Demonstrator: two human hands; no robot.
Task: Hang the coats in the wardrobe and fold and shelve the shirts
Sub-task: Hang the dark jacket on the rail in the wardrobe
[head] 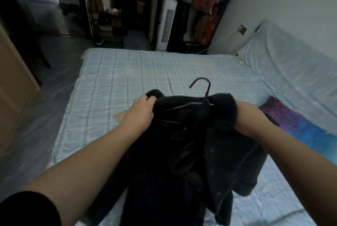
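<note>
A black coat (182, 152) hangs in front of me above the bed, draped partly over a thin purple hanger (204, 96) whose hook sticks up above the collar. My left hand (141, 110) grips the coat's left shoulder, fingers curled into the fabric. My right hand (244, 116) holds the right shoulder; its fingers are hidden behind the cloth. The coat's lower part trails down onto the bed near me. A clothes rack (206, 7) with hanging garments stands at the back of the room.
The bed (127, 72) has a light blue checked sheet. A purple and blue cloth (300, 127) lies at its right side, next to a covered cushion (291, 65). A white tower fan (166, 25) and a shoe shelf (107, 25) stand beyond the bed. A door (12, 83) is at left.
</note>
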